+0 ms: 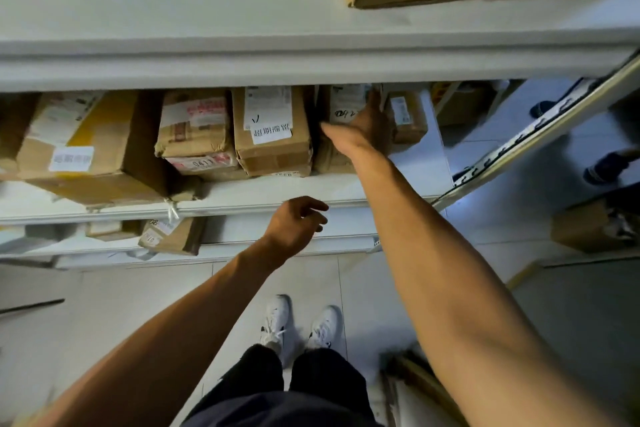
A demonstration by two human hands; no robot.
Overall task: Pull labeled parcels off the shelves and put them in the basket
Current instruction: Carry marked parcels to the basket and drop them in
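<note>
Parcels fill the middle shelf (277, 191), and the 1 being reached for is a labeled brown parcel (341, 107) standing upright toward the shelf's right end. On it lies the right hand (367, 125), thumb spread against its left face and fingers reaching up over its right edge; whether the fingers curl behind it cannot be told. Just left of this parcel stands a box with a handwritten white label (272, 130), and just right of it a smaller brown parcel (407, 116). Below the shelf's front lip the left hand (298, 224) hovers, fingers loosely curled, holding nothing. Far beneath the shelf, 2 white shoes (301, 322) stand on the tiled floor.
</note>
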